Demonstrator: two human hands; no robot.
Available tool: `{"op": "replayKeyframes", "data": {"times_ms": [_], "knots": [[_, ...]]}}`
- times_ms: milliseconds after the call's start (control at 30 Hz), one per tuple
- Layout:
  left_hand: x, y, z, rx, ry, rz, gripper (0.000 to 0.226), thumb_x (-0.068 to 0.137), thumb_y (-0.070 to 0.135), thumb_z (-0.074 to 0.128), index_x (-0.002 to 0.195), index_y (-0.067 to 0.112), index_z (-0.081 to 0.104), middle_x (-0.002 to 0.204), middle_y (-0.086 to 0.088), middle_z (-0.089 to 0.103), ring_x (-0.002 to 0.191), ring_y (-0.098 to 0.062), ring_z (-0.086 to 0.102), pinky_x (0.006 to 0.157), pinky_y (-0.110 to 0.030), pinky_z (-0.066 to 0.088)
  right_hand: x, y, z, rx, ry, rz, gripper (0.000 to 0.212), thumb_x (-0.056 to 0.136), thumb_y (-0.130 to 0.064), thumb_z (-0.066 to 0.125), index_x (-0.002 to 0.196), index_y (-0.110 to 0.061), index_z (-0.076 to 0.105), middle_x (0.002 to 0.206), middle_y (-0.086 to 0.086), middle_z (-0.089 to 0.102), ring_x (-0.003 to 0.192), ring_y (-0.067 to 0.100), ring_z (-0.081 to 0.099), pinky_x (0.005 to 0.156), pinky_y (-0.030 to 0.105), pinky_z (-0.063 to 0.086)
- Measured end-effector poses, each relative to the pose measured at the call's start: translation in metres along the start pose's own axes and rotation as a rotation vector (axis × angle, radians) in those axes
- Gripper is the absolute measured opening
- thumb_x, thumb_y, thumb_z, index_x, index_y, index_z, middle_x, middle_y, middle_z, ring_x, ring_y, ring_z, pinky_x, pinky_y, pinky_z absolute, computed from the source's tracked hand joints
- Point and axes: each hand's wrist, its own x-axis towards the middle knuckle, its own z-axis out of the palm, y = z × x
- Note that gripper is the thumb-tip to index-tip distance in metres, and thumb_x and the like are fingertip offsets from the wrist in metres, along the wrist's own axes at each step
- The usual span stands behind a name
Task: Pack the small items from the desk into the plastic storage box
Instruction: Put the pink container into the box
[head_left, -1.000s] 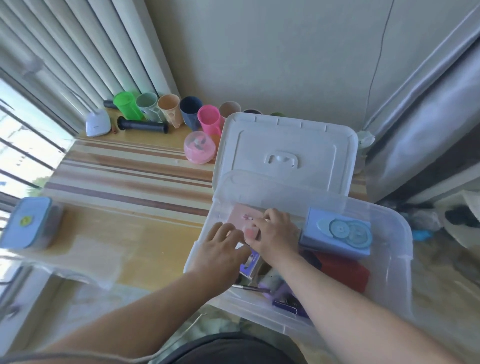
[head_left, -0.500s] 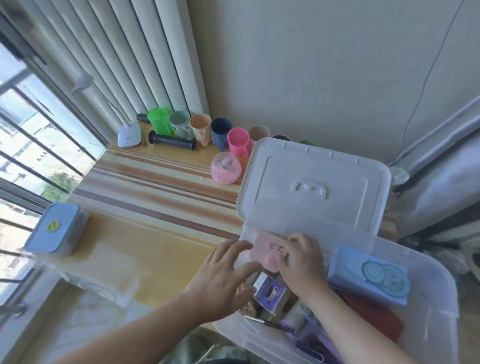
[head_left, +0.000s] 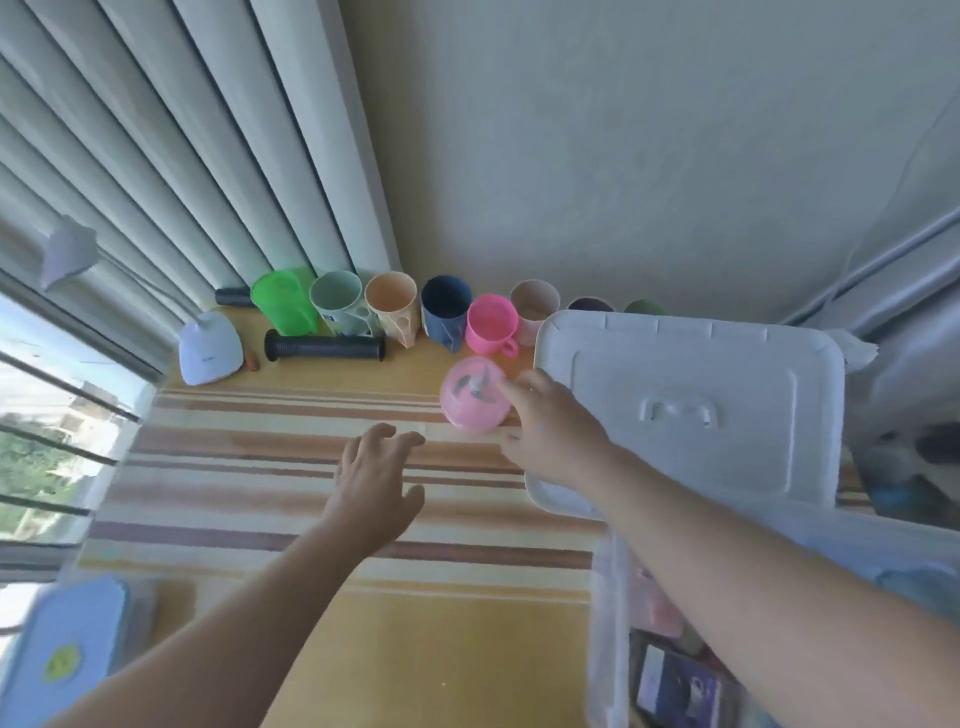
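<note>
Nearest the person, the plastic storage box (head_left: 605, 613) sits at the right edge of the counter (head_left: 363, 639), and both hands have come out of it. Half a second ago they were down inside, settling a pink item among the contents; now neither holds anything, so that item looks packed and the next pickup has begun.

Left of the box and farther out, the left hand (head_left: 376, 486) hovers over the striped part of the counter with its fingers spread and relaxed. Beyond the box's near corner, the right hand (head_left: 550, 428) reaches forward with loose, open fingers, its fingertips just at the right side of the pink round container (head_left: 471, 394). I cannot tell whether they touch it yet.

That container stands on the counter just left of the box's white lid (head_left: 685, 410), which is tipped up behind the box. It rests upright, its domed top facing up toward the camera; it is round and squat, so it has no marked long axis beyond the vertical one, and any side serves for a grasp.

Farther from the box, a black handlebar grip (head_left: 324, 345) lies on its side, long axis running left to right. Behind it a row of cups (head_left: 392, 306) lines the wall, mouths up.
</note>
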Motion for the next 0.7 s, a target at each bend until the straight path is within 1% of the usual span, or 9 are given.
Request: {"op": "replayKeyframes", "data": {"times_ms": [67, 167, 233, 300, 367, 433, 500, 600, 700], "knots": [[0.026, -0.014, -0.003, -0.027, -0.081, 0.015, 0.056, 0.089, 0.037, 0.062, 0.142, 0.038, 0.045, 0.148, 0.002, 0.042, 0.136, -0.03, 0.037, 0.112, -0.045, 0.036, 0.046, -0.006, 0.028, 0.033, -0.099, 0.117, 0.094, 0.087, -0.04, 0.074, 0.159, -0.03, 0.016, 0.152, 0.007, 0.035, 0.128, 0.037, 0.052, 0.093, 0.047, 0.052], [0.041, -0.031, 0.005, -0.155, -0.241, -0.022, 0.041, 0.09, 0.041, 0.061, 0.131, 0.041, 0.054, 0.136, 0.008, 0.055, 0.125, -0.019, 0.05, 0.102, -0.039, 0.046, 0.091, -0.011, 0.067, 0.16, -0.205, 0.311, 0.13, 0.08, -0.042, 0.083, 0.159, -0.037, -0.021, 0.171, 0.01, -0.003, 0.148, 0.041, 0.035, 0.108, 0.049, 0.046], [0.042, -0.042, 0.017, -0.208, -0.269, -0.037, 0.034, 0.088, 0.043, 0.062, 0.122, 0.044, 0.059, 0.125, 0.015, 0.06, 0.118, -0.012, 0.055, 0.097, -0.036, 0.048, 0.106, -0.01, 0.088, 0.219, -0.199, 0.4, 0.139, 0.079, -0.038, 0.087, 0.158, -0.038, -0.028, 0.171, 0.007, -0.017, 0.152, 0.039, 0.03, 0.11, 0.048, 0.045], [0.042, -0.051, 0.029, -0.255, -0.258, -0.042, 0.032, 0.088, 0.042, 0.062, 0.12, 0.045, 0.061, 0.121, 0.019, 0.061, 0.114, -0.006, 0.056, 0.093, -0.03, 0.046, 0.114, -0.005, 0.104, 0.261, -0.138, 0.438, 0.143, 0.074, -0.038, 0.091, 0.158, -0.041, -0.025, 0.169, 0.004, -0.012, 0.148, 0.034, 0.036, 0.105, 0.043, 0.048], [0.041, -0.056, 0.036, -0.291, -0.252, -0.046, 0.032, 0.089, 0.04, 0.063, 0.121, 0.046, 0.06, 0.12, 0.021, 0.06, 0.11, -0.003, 0.055, 0.088, -0.025, 0.043, 0.116, 0.003, 0.116, 0.262, -0.013, 0.423, 0.139, 0.067, -0.041, 0.093, 0.16, -0.043, -0.01, 0.165, 0.004, 0.007, 0.141, 0.03, 0.042, 0.103, 0.04, 0.049], [0.044, -0.055, 0.038, -0.338, -0.257, -0.058, 0.031, 0.09, 0.039, 0.063, 0.12, 0.047, 0.059, 0.118, 0.021, 0.059, 0.107, -0.002, 0.055, 0.086, -0.024, 0.042, 0.112, 0.009, 0.122, 0.295, 0.12, 0.388, 0.123, 0.063, -0.038, 0.094, 0.156, -0.043, 0.013, 0.152, 0.004, 0.029, 0.129, 0.026, 0.05, 0.098, 0.038, 0.051], [0.047, -0.053, 0.035, -0.391, -0.234, -0.073, 0.035, 0.088, 0.038, 0.067, 0.121, 0.046, 0.057, 0.12, 0.02, 0.059, 0.11, -0.005, 0.057, 0.089, -0.028, 0.047, 0.107, 0.005, 0.123, 0.336, 0.162, 0.363, 0.11, 0.061, -0.037, 0.094, 0.146, -0.045, 0.025, 0.141, -0.001, 0.035, 0.119, 0.024, 0.056, 0.09, 0.036, 0.052], [0.049, -0.054, 0.026, -0.438, -0.179, -0.117, 0.075, 0.08, 0.043, 0.075, 0.142, 0.05, 0.034, 0.133, 0.01, 0.049, 0.117, -0.014, 0.055, 0.091, -0.038, 0.053, 0.097, -0.017, 0.114, 0.349, -0.066, 0.303, 0.117, 0.06, -0.047, 0.09, 0.15, -0.049, 0.016, 0.152, -0.007, 0.025, 0.132, 0.025, 0.049, 0.097, 0.041, 0.048], [0.043, -0.057, 0.008, -0.544, -0.116, -0.13, 0.121, 0.064, 0.053, 0.091, 0.152, 0.057, 0.008, 0.148, 0.002, 0.033, 0.124, -0.019, 0.052, 0.097, -0.044, 0.051, 0.085, -0.044, 0.092, 0.271, -0.256, 0.037, 0.126, 0.056, -0.045, 0.094, 0.153, -0.046, 0.014, 0.155, -0.007, 0.025, 0.137, 0.029, 0.046, 0.103, 0.05, 0.05]]}}
